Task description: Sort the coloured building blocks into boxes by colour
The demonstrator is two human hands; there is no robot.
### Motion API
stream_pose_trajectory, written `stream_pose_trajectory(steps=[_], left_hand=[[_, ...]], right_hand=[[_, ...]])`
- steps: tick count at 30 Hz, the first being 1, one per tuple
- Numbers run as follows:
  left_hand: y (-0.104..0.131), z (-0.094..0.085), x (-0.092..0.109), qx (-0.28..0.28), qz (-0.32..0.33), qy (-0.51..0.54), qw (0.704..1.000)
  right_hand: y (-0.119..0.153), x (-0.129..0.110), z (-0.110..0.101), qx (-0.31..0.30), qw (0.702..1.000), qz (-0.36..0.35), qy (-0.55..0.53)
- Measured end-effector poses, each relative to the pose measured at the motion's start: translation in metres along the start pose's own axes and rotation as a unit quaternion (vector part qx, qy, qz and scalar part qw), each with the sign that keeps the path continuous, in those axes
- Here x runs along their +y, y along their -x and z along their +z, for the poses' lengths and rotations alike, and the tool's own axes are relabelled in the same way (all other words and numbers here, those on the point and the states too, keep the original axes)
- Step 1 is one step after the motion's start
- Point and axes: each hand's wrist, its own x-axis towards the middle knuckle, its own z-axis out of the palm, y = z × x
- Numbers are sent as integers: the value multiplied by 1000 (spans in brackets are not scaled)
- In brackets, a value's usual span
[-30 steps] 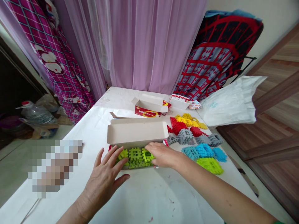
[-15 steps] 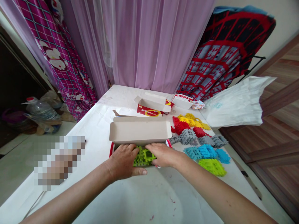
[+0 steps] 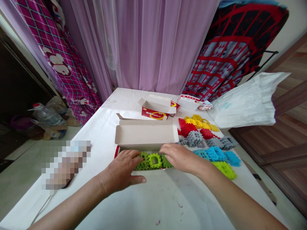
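A long cardboard box (image 3: 146, 135) stands on the table with its pale lid flap raised at the back. Inside lie several green plastic interlocking building pieces (image 3: 154, 160), one with a square opening. My left hand (image 3: 126, 167) rests over the box's left end, its fingers stretched across the pieces and the thumb apart in front. Over the right end, my right hand (image 3: 178, 156) lies with slightly curved fingers touching or just above darker green pieces (image 3: 166, 161). Its thumb is hidden. Neither hand grips anything that I can see.
To the right lie yellow pieces (image 3: 198, 122), red pieces (image 3: 188, 129), grey pieces (image 3: 194, 138), blue pieces (image 3: 216, 154) and light green pieces (image 3: 225, 170). Behind stand an open red box (image 3: 153, 114) and a white plastic bag (image 3: 249, 102). A blurred-out object (image 3: 68, 166) lies left.
My right hand has slid right, off the green piece with the square opening, uncovering more pieces. My left hand has drawn slightly left. The view has shifted a little.
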Motion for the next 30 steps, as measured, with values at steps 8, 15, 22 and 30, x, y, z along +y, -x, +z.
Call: stream_pose_trajectory(steps=[8,15,22,30], left_hand=[[16,0,14,-26,-59,-34,997],[16,7,41,-39,-39,-28,998],[-32,-28,45,-21,116,-14,993],[-80,-1,46,-109,29,-143,983]], right_hand=[[75,2,5,184,982,41,23],[90,4,37,270,960,45,53],[71,-12,38,236,969,52,50],[66,-16,53,241,970,32,10]])
